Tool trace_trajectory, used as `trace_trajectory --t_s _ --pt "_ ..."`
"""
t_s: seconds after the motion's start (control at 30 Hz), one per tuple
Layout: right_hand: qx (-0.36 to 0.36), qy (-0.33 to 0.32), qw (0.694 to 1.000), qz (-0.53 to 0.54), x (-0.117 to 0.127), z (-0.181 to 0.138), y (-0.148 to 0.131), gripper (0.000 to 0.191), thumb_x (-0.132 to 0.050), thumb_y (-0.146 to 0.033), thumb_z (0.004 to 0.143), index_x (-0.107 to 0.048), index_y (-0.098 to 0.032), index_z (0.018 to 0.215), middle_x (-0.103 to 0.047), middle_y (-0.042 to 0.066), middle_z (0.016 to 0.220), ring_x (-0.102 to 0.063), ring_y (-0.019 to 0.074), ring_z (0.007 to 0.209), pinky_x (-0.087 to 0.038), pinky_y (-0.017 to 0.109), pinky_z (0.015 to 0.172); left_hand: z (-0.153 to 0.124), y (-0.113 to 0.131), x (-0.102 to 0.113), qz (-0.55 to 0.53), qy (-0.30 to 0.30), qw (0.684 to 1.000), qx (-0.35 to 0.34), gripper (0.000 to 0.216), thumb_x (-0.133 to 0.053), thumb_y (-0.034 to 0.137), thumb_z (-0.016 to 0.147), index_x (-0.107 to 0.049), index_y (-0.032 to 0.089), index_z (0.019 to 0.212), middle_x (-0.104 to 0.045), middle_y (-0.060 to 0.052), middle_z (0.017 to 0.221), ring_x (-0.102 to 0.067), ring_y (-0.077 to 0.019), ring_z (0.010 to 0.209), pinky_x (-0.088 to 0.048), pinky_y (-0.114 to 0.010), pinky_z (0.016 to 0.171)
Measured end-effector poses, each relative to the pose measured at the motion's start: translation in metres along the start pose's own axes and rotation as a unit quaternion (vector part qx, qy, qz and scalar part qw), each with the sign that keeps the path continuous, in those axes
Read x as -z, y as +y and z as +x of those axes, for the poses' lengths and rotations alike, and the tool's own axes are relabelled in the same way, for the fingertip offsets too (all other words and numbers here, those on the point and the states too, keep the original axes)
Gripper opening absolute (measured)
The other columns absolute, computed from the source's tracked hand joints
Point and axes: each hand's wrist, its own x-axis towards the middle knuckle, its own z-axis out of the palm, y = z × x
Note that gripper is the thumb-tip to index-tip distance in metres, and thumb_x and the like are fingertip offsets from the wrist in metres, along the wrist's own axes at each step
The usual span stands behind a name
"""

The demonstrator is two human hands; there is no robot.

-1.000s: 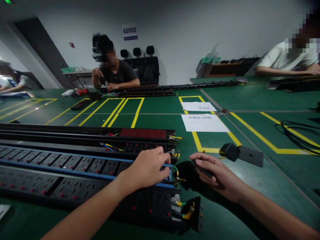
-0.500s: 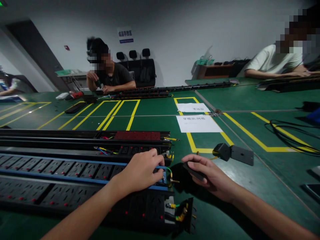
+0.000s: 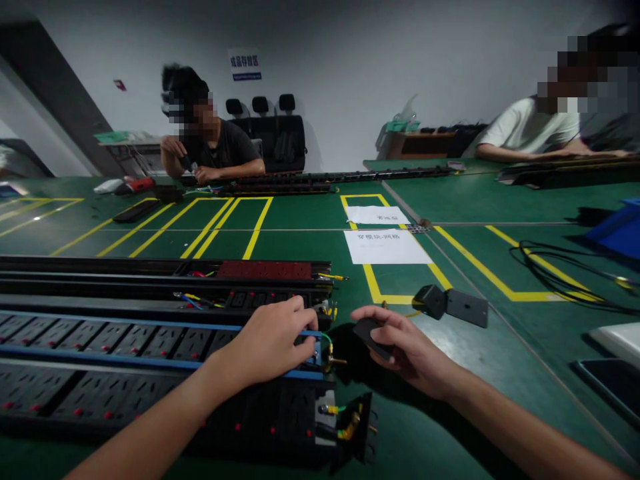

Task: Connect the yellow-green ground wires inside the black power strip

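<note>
My left hand [image 3: 273, 340] rests closed on the right end of a blue-edged black power strip [image 3: 125, 337], fingers curled over its edge near a green and yellow wire [image 3: 327, 347]. My right hand [image 3: 405, 350] lies just to the right of that end and grips a small flat black end cap [image 3: 371, 335]. A nearer black power strip [image 3: 210, 420] has its end open, with yellow and green wires [image 3: 345, 423] and a loose end plate hanging out.
More long black strips [image 3: 165, 277] lie behind on the green table [image 3: 300, 233]. A black bracket [image 3: 453, 303], white paper sheets [image 3: 385, 245], a black cable coil [image 3: 555, 270] and a blue bin [image 3: 617, 230] sit to the right. Other people work at the far side.
The view has shifted to the right, so everything slid left in the picture. Both hands keep their grip and their places at the strip's end.
</note>
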Motion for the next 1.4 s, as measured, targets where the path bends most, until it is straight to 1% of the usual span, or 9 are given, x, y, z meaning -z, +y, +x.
trace_trajectory --t_s 0.07,0.27,0.43,0.6,0.8,0.9,1.1,1.17,1.4 --pt "0.009 0.007 1.000 -0.001 -0.002 0.000 0.000 0.049 -0.084 -0.028 0.069 -0.065 -0.025 0.113 -0.061 -0.003 0.079 -0.050 0.0064 0.053 -0.034 0.017 0.045 0.000 -0.001 -0.001 -0.001 -0.002 1.000 0.003 0.012 -0.054 0.028 0.090 -0.064 0.024 0.095 -0.058 -0.001 0.093 -0.059 -0.0192 0.080 -0.034 -0.032 0.065" --pt "0.015 0.024 0.999 0.019 -0.009 0.000 0.001 0.069 -0.093 -0.026 0.059 -0.054 -0.024 0.117 -0.068 -0.001 0.086 -0.064 0.0130 0.069 -0.052 0.023 0.064 0.002 -0.002 -0.002 -0.018 0.005 1.000 0.002 0.012 -0.053 0.026 0.090 -0.064 0.024 0.094 -0.058 -0.001 0.094 -0.058 -0.0181 0.077 -0.033 -0.032 0.065" --pt "0.027 0.048 0.996 0.069 -0.010 0.000 0.003 0.063 -0.094 -0.022 0.058 -0.059 -0.022 0.110 -0.070 0.000 0.084 -0.065 0.0117 0.069 -0.053 0.023 0.067 0.000 -0.002 -0.003 -0.022 0.007 1.000 0.001 0.012 -0.053 0.026 0.089 -0.064 0.024 0.093 -0.059 -0.001 0.093 -0.058 -0.0182 0.077 -0.032 -0.032 0.065" --pt "0.044 0.044 0.997 0.050 -0.010 -0.001 0.007 0.065 -0.092 -0.028 0.064 -0.065 -0.023 0.123 -0.072 0.003 0.096 -0.068 0.0146 0.080 -0.053 0.025 0.074 -0.001 -0.003 -0.003 -0.026 0.010 1.000 0.003 0.012 -0.054 0.026 0.089 -0.064 0.025 0.093 -0.059 -0.001 0.093 -0.058 -0.0185 0.078 -0.032 -0.031 0.066" --pt "0.088 0.073 0.993 -0.005 -0.015 -0.004 0.015 0.062 -0.086 -0.039 0.074 -0.065 -0.031 0.131 -0.071 0.003 0.098 -0.068 0.0164 0.072 -0.050 0.027 0.061 0.002 -0.002 -0.002 -0.022 0.007 1.000 0.006 0.012 -0.054 0.026 0.089 -0.065 0.025 0.093 -0.059 -0.002 0.093 -0.058 -0.0180 0.076 -0.032 -0.031 0.065" --pt "0.104 0.087 0.991 -0.010 -0.015 -0.005 0.014 0.059 -0.085 -0.039 0.075 -0.066 -0.031 0.131 -0.071 0.004 0.104 -0.067 0.0175 0.081 -0.052 0.030 0.071 0.001 -0.002 -0.002 -0.022 0.006 1.000 0.002 0.012 -0.054 0.026 0.089 -0.065 0.024 0.094 -0.060 -0.002 0.094 -0.059 -0.0178 0.077 -0.033 -0.031 0.065" --pt "0.092 0.129 0.987 -0.035 -0.014 -0.004 0.013 0.080 -0.086 -0.038 0.071 -0.054 -0.030 0.144 -0.073 0.006 0.103 -0.067 0.0236 0.087 -0.054 0.038 0.078 0.001 0.000 -0.002 -0.008 -0.005 1.000 0.007 0.013 -0.053 0.027 0.090 -0.065 0.024 0.095 -0.059 -0.002 0.096 -0.060 -0.0193 0.081 -0.036 -0.032 0.066" --pt "0.110 0.158 0.980 -0.056 -0.015 -0.003 0.017 0.075 -0.085 -0.040 0.070 -0.059 -0.027 0.140 -0.073 0.007 0.098 -0.067 0.0247 0.085 -0.054 0.039 0.077 0.001 0.000 -0.001 -0.006 -0.004 1.000 0.006 0.013 -0.053 0.027 0.090 -0.065 0.024 0.095 -0.059 -0.002 0.095 -0.061 -0.0194 0.082 -0.037 -0.032 0.067" --pt "0.180 0.222 0.948 -0.141 -0.015 -0.005 0.027 0.029 -0.079 -0.041 0.078 -0.074 -0.023 0.100 -0.073 0.007 0.093 -0.065 0.0224 0.082 -0.053 0.038 0.075 0.000 0.000 0.000 -0.006 0.002 1.000 0.000 0.013 -0.054 0.027 0.089 -0.065 0.023 0.095 -0.059 -0.002 0.094 -0.059 -0.0181 0.079 -0.037 -0.032 0.065"
